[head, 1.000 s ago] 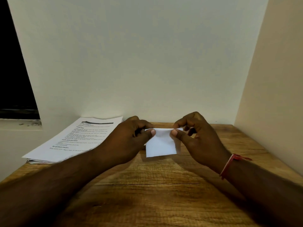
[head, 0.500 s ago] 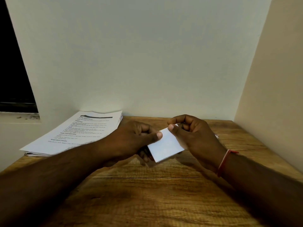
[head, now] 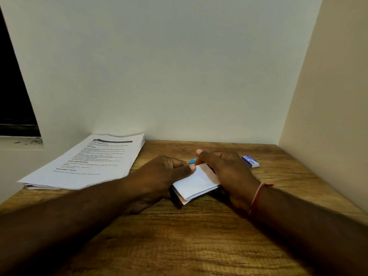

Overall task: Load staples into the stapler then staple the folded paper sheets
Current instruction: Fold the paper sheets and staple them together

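A small folded white paper (head: 196, 183) lies low over the wooden table (head: 199, 246) at the centre. My left hand (head: 159, 176) pinches its left edge with the thumb on top. My right hand (head: 225, 168) lies flat along its right side, fingers stretched toward the far end and touching the paper. Behind the hands a bit of blue (head: 192, 161) peeks out; I cannot tell what it belongs to. A small blue and white staple box (head: 250, 161) lies on the table to the right of my right hand. No stapler is plainly visible.
A stack of printed sheets (head: 89, 162) lies at the far left of the table, overhanging its edge. White walls close the table at the back and on the right. A dark window opening is at the far left.
The folded paper came down from in front of me to the table. My right hand let go of its pinch and flattened beside the paper. The staple box came into view.
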